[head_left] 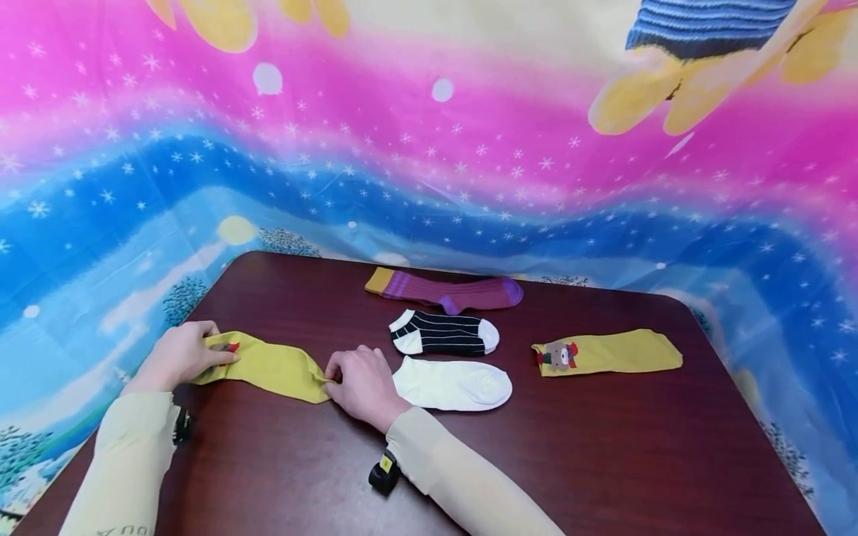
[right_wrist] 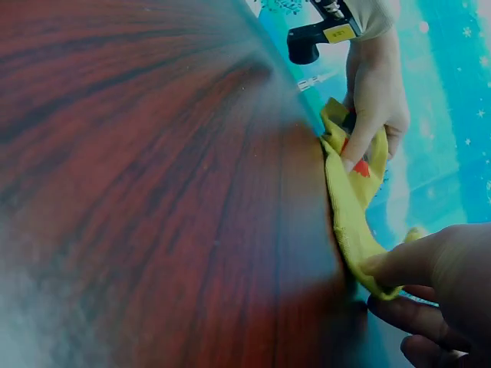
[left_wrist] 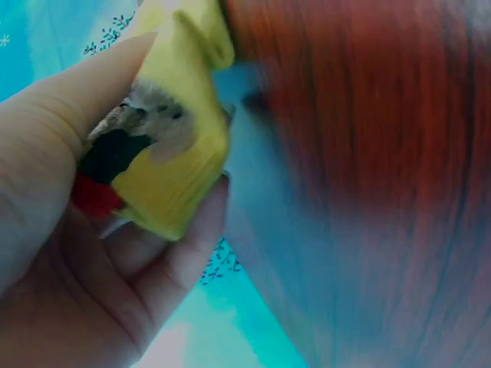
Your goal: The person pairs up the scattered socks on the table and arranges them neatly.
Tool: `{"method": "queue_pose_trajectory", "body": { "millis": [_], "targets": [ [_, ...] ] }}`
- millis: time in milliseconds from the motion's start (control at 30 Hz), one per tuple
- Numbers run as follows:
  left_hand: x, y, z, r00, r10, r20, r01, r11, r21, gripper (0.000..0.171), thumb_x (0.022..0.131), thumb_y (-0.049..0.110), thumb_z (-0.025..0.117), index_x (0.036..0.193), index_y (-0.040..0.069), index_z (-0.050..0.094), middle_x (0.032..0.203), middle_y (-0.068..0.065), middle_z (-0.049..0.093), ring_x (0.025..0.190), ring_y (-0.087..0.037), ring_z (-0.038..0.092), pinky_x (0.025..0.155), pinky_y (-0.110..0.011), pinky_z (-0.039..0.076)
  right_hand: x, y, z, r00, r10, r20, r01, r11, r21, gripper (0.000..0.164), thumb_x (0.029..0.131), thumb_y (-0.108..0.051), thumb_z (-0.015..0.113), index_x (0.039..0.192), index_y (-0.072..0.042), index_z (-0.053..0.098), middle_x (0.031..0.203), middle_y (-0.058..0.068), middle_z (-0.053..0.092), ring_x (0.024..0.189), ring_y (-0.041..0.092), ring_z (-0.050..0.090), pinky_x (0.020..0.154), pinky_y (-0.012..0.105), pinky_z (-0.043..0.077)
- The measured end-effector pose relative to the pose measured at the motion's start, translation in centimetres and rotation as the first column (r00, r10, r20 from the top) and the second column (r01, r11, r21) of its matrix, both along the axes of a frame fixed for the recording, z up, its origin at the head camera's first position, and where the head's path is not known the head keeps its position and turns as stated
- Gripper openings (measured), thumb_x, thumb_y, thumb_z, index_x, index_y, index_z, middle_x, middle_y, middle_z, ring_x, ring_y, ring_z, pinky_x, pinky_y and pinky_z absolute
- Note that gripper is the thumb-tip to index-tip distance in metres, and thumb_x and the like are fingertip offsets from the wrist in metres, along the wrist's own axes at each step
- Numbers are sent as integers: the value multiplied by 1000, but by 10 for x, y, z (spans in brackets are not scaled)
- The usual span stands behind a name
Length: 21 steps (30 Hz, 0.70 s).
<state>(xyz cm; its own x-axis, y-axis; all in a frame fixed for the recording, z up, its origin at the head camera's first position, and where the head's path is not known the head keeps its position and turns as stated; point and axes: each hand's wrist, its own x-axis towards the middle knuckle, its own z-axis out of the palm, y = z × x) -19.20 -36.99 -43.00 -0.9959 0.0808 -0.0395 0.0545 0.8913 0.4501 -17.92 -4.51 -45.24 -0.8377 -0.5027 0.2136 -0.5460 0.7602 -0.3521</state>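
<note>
Both hands hold one yellow sock [head_left: 268, 365] at the left of the table. My left hand [head_left: 179, 356] pinches its cuff end between thumb and fingers. In the left wrist view that cuff bears a grey animal face patch [left_wrist: 157, 115] with dark green and red parts. At the other end, my right hand [head_left: 362, 383] pinches the sock's tip between thumb and fingers. The right wrist view shows the sock [right_wrist: 349, 222] stretched between the two hands, close over the table. A white sock [head_left: 456, 383] lies just right of my right hand, its left end partly hidden.
A black striped sock [head_left: 449, 333] lies behind the white one, and a purple sock with a yellow cuff [head_left: 462, 294] is near the back edge. Another yellow sock [head_left: 617, 351] with a bear patch lies at right. A printed cloth [head_left: 429, 164] hangs around the dark wooden table [head_left: 603, 454].
</note>
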Motion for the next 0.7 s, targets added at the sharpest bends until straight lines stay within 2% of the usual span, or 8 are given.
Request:
{"method": "queue_pose_trajectory", "body": {
  "millis": [133,267,467,633,700],
  "targets": [
    [0,3,5,999,5,-44,-5,1000,5,42,86,35,83,101,3,59,65,-4,43,58,-23,44,53,-36,39,0,3,2,1000,8,-8,-9,999,-50,11,90,-31,78,90,-24,70,73,-14,61,73,10,54,70,26,39],
    [-2,8,9,990,8,-143,-6,1000,17,42,88,38,81,103,4,60,65,-4,42,59,-23,44,53,-36,37,-3,8,5,1000,-1,-1,1,990,-141,13,93,-24,75,94,-19,63,74,-9,61,69,11,57,65,26,43],
    [-6,17,12,963,31,-268,-19,999,48,39,92,41,77,92,10,52,66,-3,38,59,-23,40,52,-34,32,-7,15,11,998,-14,67,33,959,-281,17,99,-19,69,98,-17,52,75,-4,62,62,12,57,56,26,43],
    [-9,25,12,946,51,-320,-30,997,71,45,97,43,70,82,11,42,62,-3,33,52,-23,35,51,-35,29,-10,21,13,998,-30,49,45,930,-364,16,99,-14,68,100,-15,51,86,0,70,66,12,59,62,26,47],
    [-10,28,12,942,62,-329,-38,996,78,45,98,43,68,81,11,42,60,-3,34,51,-23,35,50,-35,29,-12,24,13,999,-25,40,38,917,-396,13,99,-12,67,104,-13,55,93,2,74,74,13,64,67,27,49]
  ]
}}
